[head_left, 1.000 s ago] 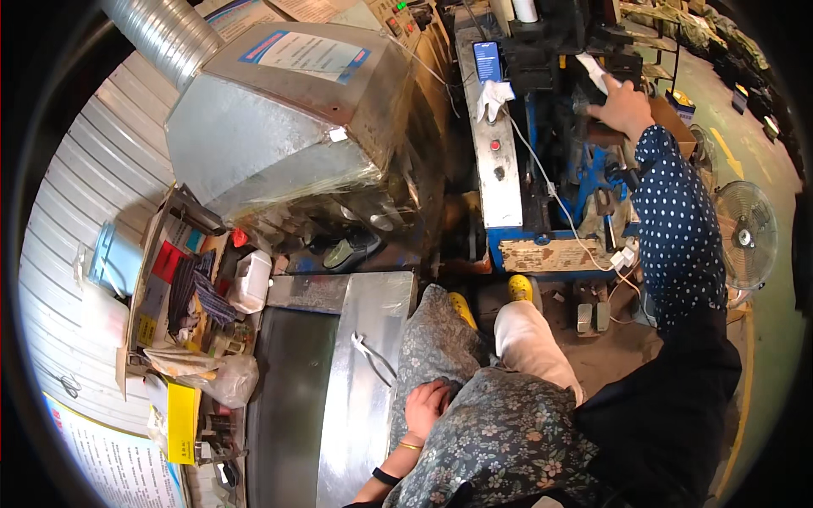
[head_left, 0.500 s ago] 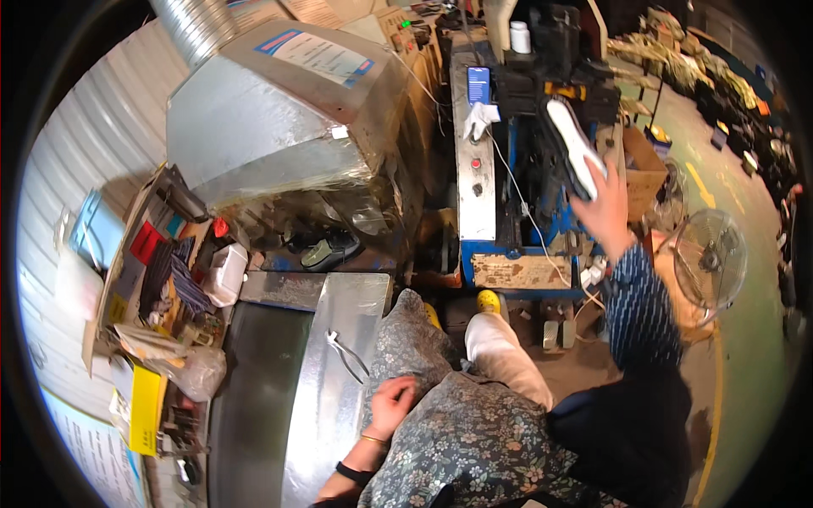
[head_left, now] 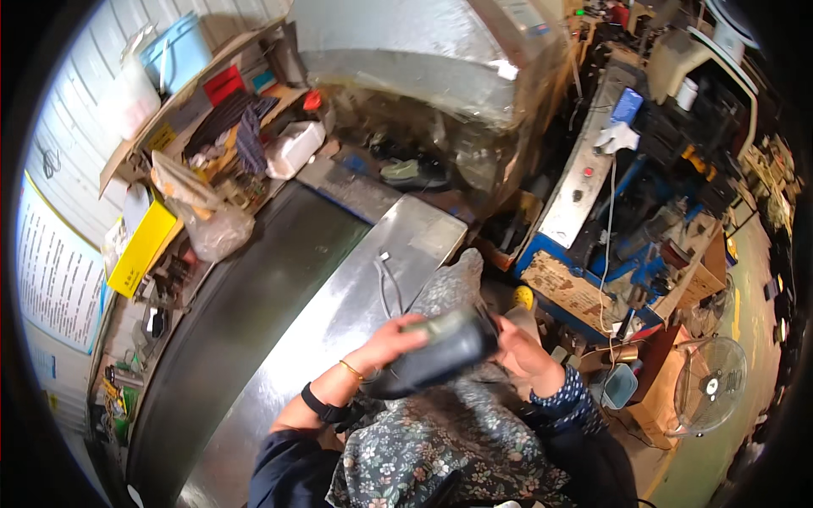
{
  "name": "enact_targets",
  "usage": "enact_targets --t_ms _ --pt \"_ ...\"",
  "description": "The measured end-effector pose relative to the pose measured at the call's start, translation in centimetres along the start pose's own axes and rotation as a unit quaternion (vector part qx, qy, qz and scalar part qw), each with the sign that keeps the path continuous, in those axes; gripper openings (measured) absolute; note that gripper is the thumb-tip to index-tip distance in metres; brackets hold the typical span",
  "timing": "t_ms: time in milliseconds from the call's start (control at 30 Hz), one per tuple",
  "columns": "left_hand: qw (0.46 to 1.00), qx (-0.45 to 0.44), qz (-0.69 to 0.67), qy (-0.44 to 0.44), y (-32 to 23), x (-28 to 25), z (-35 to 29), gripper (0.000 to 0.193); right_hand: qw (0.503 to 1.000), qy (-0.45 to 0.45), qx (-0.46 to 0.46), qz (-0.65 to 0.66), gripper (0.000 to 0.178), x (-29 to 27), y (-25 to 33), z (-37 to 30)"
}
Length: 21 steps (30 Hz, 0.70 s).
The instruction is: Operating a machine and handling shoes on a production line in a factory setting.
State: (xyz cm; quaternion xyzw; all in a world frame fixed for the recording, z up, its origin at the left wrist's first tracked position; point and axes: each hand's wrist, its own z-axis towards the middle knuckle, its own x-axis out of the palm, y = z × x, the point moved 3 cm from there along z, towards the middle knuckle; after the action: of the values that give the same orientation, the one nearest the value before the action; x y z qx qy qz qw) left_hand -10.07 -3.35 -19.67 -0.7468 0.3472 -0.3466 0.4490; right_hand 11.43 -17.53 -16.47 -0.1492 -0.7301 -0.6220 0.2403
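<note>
Above my lap I hold a black shoe point(head_left: 440, 360), blurred by motion, with a grey-green patch at its upper edge. My left hand point(head_left: 385, 343) grips its left part, thumb and fingers closed on the upper edge. At the other end, my right hand point(head_left: 518, 349) is closed round the shoe, its fingertips partly hidden behind it. A pair of pliers point(head_left: 385, 279) lies on the bare metal table point(head_left: 330, 305), just beyond my left hand. The floral apron point(head_left: 423, 453) covers my lap.
Left of the metal table runs a dark conveyor belt point(head_left: 237, 339). It leads to a metal hood point(head_left: 406, 42), with another shoe point(head_left: 411, 172) at its opening. A cluttered shelf point(head_left: 190, 148) borders the belt. To the right stand a blue-framed machine point(head_left: 542, 254) and a fan point(head_left: 711, 385).
My right hand has brought the shoe back from the machine to my lap. My left hand has risen from the apron and taken hold of it. The view has swung left.
</note>
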Motion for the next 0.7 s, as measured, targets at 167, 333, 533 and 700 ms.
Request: enact_targets --t_ms 167,333,533,700 --pt "0.940 0.029 0.272 0.203 2.0 0.4 -3.6 0.070 0.979 0.000 0.199 -0.039 0.059 -0.1 -8.3 -2.6" --pt "0.882 0.077 0.377 -0.274 3.8 -12.8 -3.8 0.048 0.962 -0.161 0.093 0.201 0.051 -1.0 -4.6 0.0" --pt "0.726 0.179 0.566 -0.347 8.0 -16.6 -1.7 0.051 0.932 -0.300 -0.147 -0.138 0.049 -8.5 2.9 14.1" --pt "0.712 0.163 0.609 -0.309 8.2 -16.1 -0.3 0.051 0.795 -0.337 -0.101 -0.495 0.066 -15.5 4.0 30.0"
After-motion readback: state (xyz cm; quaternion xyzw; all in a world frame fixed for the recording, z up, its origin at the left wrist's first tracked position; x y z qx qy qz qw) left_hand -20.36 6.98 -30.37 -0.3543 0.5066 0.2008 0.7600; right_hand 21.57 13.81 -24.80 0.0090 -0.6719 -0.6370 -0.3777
